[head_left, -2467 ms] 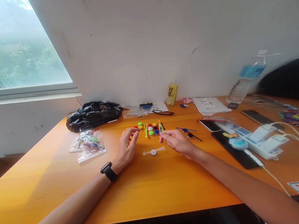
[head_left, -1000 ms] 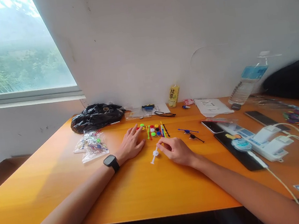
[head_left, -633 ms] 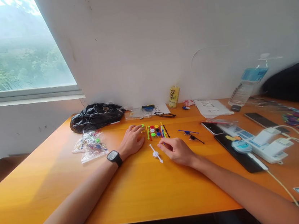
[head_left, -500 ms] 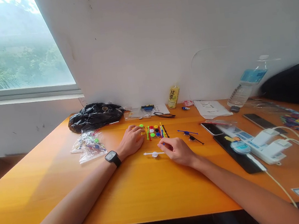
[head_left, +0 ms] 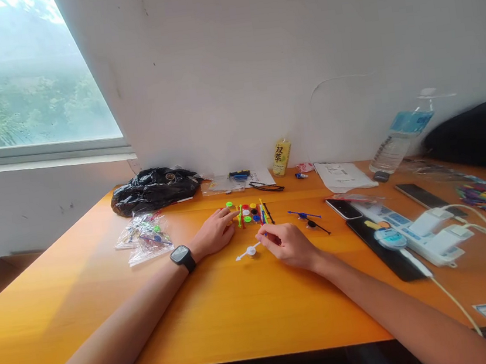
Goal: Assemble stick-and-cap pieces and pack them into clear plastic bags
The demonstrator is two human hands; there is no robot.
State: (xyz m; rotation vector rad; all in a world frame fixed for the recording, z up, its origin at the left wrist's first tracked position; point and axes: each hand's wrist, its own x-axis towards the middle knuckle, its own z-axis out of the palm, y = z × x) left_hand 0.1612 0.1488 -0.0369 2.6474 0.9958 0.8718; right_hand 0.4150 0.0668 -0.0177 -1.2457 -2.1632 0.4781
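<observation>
My right hand is closed in a pinch at the tail end of a white arrow spinner, which sits on a small round base. Its arrowhead points to the lower left. My left hand, with a black watch at the wrist, lies on the table with its fingers stretched out. Those fingertips reach the near side of some yellow and green plastic arrows. Round coloured bases are set out in rows beside them. More arrows lie just beyond my right hand. Right of it are a blue arrow spinner and a black one.
Clear bags of small parts and a black plastic bag lie on the left. At the back stand a yellow drink bottle and papers. Phones, a power strip and white cables fill the right side.
The white arrow has turned from level to slanted, its head swinging down toward me. My left fingers have stretched further forward and right. My right hand has barely moved.
</observation>
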